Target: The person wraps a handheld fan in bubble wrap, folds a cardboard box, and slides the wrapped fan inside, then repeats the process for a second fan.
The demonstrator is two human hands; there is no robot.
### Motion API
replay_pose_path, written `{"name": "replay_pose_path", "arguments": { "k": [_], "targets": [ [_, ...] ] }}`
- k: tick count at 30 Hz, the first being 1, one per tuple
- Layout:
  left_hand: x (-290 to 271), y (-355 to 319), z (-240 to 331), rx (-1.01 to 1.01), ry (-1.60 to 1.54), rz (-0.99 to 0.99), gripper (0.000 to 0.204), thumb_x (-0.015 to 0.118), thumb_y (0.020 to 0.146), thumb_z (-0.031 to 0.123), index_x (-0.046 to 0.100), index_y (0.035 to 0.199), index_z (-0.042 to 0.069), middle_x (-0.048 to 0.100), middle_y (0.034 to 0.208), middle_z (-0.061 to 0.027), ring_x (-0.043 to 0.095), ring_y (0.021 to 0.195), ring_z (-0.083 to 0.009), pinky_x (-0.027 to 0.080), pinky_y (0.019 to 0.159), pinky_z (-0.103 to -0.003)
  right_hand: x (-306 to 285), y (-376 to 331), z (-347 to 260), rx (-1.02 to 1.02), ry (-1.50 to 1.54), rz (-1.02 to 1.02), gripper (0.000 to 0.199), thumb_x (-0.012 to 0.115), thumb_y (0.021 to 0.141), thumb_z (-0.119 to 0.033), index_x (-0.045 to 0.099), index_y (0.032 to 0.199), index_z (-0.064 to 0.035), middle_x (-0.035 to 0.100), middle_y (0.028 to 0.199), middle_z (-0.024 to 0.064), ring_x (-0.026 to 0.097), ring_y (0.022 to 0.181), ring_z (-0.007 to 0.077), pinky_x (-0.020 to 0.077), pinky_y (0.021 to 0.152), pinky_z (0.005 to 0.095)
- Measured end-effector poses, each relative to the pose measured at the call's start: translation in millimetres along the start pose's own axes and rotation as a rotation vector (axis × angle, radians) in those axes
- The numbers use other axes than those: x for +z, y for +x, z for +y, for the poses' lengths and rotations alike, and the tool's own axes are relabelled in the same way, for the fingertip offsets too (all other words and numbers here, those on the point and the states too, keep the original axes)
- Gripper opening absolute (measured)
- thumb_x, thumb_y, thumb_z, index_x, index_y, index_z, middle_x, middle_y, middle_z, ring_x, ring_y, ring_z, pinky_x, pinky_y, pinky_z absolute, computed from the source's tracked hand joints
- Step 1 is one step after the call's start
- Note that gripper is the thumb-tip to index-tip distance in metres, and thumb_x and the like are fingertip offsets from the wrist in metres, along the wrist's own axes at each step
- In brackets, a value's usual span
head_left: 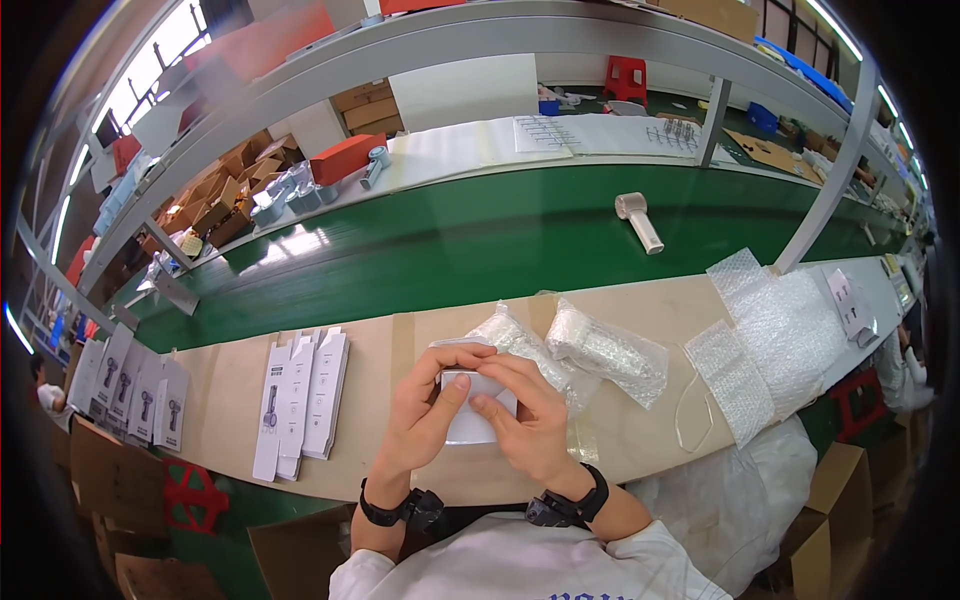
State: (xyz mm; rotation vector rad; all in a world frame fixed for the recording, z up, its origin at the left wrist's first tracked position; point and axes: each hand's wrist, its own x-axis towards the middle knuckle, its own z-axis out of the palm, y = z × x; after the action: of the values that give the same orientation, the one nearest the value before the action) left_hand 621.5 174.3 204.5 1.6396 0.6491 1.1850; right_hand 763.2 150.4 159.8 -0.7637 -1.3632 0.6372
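A small white box (pixel 470 428) stands between my two hands at the near middle of the table. My left hand (pixel 425 410) wraps its left side, thumb on the top end. My right hand (pixel 526 408) grips the right side, its thumb also bent onto that end; both sets of fingers meet over the far edge. Much of the box is hidden by the hands. Just beyond my right hand lie two bubble-wrapped bundles, one (pixel 508 335) partly behind the fingers and another (pixel 600 350) farther right; their contents are hard to make out.
Flattened white cartons (pixel 300 400) lie left on the table (pixel 420 340), with upright printed boxes (pixel 140 400) at its far left end. Bubble wrap sheets (pixel 770 330) cover the right. Across the green conveyor belt (pixel 480 220), which carries a white handheld fan (pixel 640 222), runs a grey overhead frame (pixel 480 40).
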Motion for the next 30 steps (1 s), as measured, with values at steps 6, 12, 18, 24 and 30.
{"name": "replay_pose_path", "arguments": {
  "k": [6,12,18,24,30],
  "targets": [
    [-3,-2,-3,0.006,-0.047,-0.004,0.025,0.05,0.089,-0.006,0.055,0.113,-0.003,0.058,0.125,-0.0178,0.054,0.119,-0.0237,0.04,0.103,-0.036,0,-1,0,0.006,-0.009,0.015,0.036,0.07,0.078,0.011,0.064,0.113,0.004,0.06,0.119,0.0144,0.058,0.111,0.0232,0.0471,0.093,0.0313],
    [-10,3,2,0.086,0.092,-0.111,0.043,0.05,0.075,-0.018,0.056,0.116,-0.004,0.055,0.129,-0.018,0.05,0.124,-0.0252,0.038,0.106,-0.037,2,-3,0,0.038,0.026,0.024,0.036,0.07,0.078,0.011,0.065,0.113,0.0044,0.06,0.12,0.0147,0.058,0.111,0.0229,0.0473,0.093,0.031],
    [-13,1,-3,0.111,0.087,-0.123,0.048,0.05,0.074,-0.02,0.056,0.119,-0.004,0.053,0.132,-0.0181,0.049,0.126,-0.027,0.036,0.108,-0.037,0,0,2,0.043,-0.014,-0.007,0.037,0.07,0.078,0.012,0.064,0.114,0.005,0.058,0.123,0.0143,0.057,0.113,0.022,0.0474,0.094,0.0311],
    [-10,-9,13,0.131,0.279,-0.14,0.057,0.069,0.073,-0.001,0.053,0.128,0.0,0.052,0.134,-0.0164,0.047,0.128,-0.0271,0.034,0.108,-0.038,-14,9,-3,0.208,0.145,-0.155,0.051,0.071,0.078,0.01,0.057,0.127,0.003,0.052,0.132,0.0136,0.05,0.124,0.0242,0.0425,0.103,0.0339],
    [-34,-33,20,0.134,0.738,-0.112,0.082,0.087,0.063,0.022,0.05,0.132,0.0,0.049,0.135,-0.019,0.049,0.123,-0.0291,0.039,0.103,-0.038,-41,17,-21,0.202,0.314,-0.265,0.079,0.081,0.074,-0.01,0.043,0.142,-0.0017,0.043,0.144,0.0131,0.04,0.135,0.0245,0.0334,0.111,0.0374]
  ]
}}
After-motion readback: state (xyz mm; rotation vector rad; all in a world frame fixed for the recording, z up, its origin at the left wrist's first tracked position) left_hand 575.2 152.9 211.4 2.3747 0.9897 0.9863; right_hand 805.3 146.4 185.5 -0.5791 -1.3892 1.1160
